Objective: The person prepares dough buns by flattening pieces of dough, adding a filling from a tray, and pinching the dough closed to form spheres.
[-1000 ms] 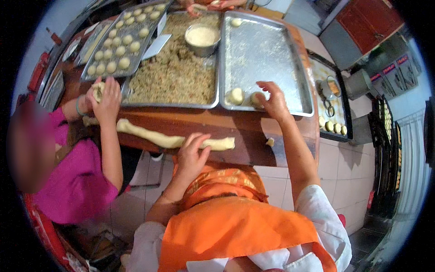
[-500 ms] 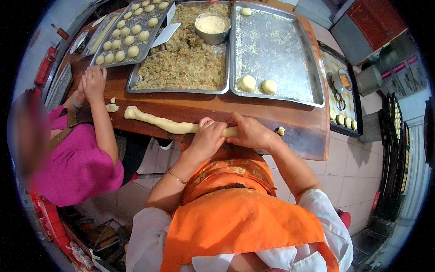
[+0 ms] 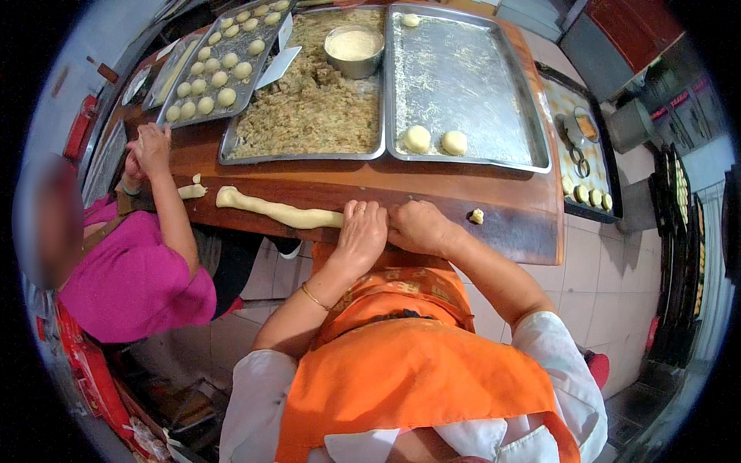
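A long pale dough rope (image 3: pixel 276 211) lies along the near edge of the wooden table, its thick left end free. My left hand (image 3: pixel 363 234) is closed over the rope's right part, fingers wrapped down across it. Right beside it, touching, my right hand (image 3: pixel 419 228) is curled around the rope's end, which it hides. How much dough sits inside the right hand cannot be seen. To the right lies a small dough scrap (image 3: pixel 476 217). Straight ahead, two dough balls (image 3: pixel 454 143) rest at the near edge of a floured metal tray (image 3: pixel 471 85).
A tray of chopped filling (image 3: pixel 301 123) carries a metal bowl (image 3: pixel 353 51) of pale crumbs. Another tray (image 3: pixel 255 58) of dough balls overlaps it at the left. At my left, a co-worker's hands (image 3: pixel 150 150) are pressed together near short dough pieces (image 3: pixel 191 190). A dark baking tray (image 3: pixel 590 147) stands at right.
My right hand has closed in toward my left, covering the rope's end that showed between them before. The co-worker's hands have shifted slightly. The view has tilted a little.
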Demonstrator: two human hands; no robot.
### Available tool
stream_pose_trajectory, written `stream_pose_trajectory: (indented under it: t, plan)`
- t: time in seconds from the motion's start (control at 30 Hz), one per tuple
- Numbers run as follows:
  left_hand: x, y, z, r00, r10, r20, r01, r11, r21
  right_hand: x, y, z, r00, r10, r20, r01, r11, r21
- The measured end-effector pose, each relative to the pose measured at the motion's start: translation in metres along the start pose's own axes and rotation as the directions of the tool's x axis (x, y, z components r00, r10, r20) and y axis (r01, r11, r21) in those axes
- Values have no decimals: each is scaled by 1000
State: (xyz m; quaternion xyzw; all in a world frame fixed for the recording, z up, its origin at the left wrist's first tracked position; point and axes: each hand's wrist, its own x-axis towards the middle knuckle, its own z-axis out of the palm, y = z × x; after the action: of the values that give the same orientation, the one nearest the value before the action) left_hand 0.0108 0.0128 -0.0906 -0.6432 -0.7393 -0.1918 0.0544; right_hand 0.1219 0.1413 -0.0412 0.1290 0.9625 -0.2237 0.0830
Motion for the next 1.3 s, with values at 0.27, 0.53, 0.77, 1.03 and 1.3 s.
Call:
stream_pose_trajectory:
  t: [0.27,0.53,0.77,1.03,1.3]
  plan:
    - [11,8,12,992,25,-124,-11,994,112,-16,30,14,994,-73,-75,105,734,671]
    - [25,16,-37,952,-192,238,217,973,-84,-37,53,-8,991,17,-131,68,784,617]
    - [40,44,-12,956,-43,290,248,644,-724,-54,61,-4,995,97,-37,-54,785,617]
    - [37,47,21,964,-215,159,267,770,-579,-101,60,-19,752,92,-652,-263,950,-169]
    - [35,49,19,971,-216,100,237,829,-507,-99,67,16,749,299,-592,-38,910,412]
